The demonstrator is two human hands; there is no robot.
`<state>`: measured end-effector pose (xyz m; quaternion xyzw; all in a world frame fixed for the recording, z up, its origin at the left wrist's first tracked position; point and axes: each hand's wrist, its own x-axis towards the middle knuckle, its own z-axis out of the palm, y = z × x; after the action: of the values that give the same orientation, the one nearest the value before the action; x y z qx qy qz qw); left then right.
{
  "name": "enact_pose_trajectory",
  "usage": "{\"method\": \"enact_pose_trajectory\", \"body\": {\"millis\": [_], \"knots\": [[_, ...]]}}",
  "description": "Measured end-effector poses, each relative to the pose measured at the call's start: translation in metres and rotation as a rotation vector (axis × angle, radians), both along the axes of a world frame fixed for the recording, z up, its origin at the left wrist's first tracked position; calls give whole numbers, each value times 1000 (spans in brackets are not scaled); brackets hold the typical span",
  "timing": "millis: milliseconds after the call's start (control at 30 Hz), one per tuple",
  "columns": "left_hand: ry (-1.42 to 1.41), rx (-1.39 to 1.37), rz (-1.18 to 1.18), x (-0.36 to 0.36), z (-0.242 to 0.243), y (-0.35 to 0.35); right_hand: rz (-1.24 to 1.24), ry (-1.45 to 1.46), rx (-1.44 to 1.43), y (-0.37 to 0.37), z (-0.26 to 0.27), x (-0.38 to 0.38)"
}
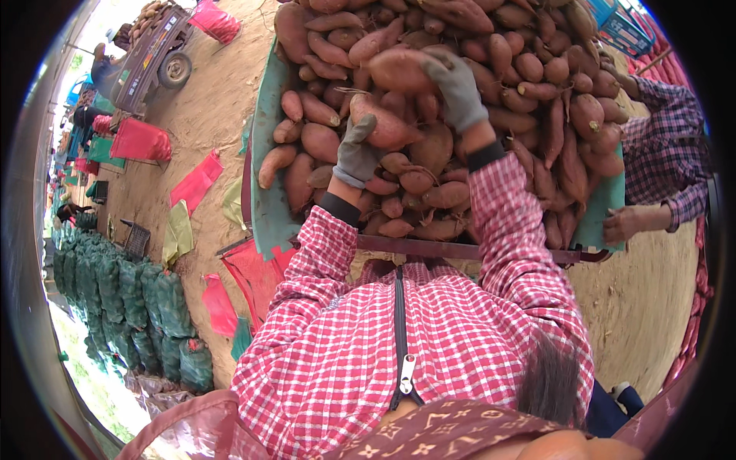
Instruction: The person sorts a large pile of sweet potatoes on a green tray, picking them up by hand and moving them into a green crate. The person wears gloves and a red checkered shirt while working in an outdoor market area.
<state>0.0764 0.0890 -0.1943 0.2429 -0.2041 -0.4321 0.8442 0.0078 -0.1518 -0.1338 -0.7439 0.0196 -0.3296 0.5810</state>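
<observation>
Both of my hands wear grey work gloves above a heap of sweet potatoes (pixel 434 144) on a cart bed (pixel 414 246). My left hand (pixel 357 150) grips a reddish sweet potato (pixel 386 122), with its thumb on the near side and a thin root at the far tip. Farther out, my right hand (pixel 454 86) has its fingers on a larger sweet potato (pixel 399 70), slightly blurred. That one is raised over the pile, its long side pointing left. Loose sweet potatoes of many sizes surround both hands.
A green sheet (pixel 265 155) lines the cart's side. At the right, a co-worker in a checked shirt (pixel 661 155) rests a hand (pixel 629 223) near the corner. Left are filled green mesh sacks (pixel 123 293), a red mesh bag (pixel 244 273) and a loaded trailer (pixel 152 63). A blue crate (pixel 624 29) stands far right.
</observation>
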Motion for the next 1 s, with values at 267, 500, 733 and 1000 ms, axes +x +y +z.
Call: {"method": "enact_pose_trajectory", "body": {"millis": [267, 500, 733, 1000], "knots": [[-75, 127, -210, -69, -17, -4, 232, -130, 1109, 59, -109, -143], [-575, 443, -128, -106, -25, -14, 403, -258, 1395, 94, -166, -202], [-1365, 733, -28, -99, -45, -17, -79, 60, 442, 137, -212, -214], [-1673, 334, -154, -156, 30, -28, -731, 592, -519, 135, -247, -275]]}}
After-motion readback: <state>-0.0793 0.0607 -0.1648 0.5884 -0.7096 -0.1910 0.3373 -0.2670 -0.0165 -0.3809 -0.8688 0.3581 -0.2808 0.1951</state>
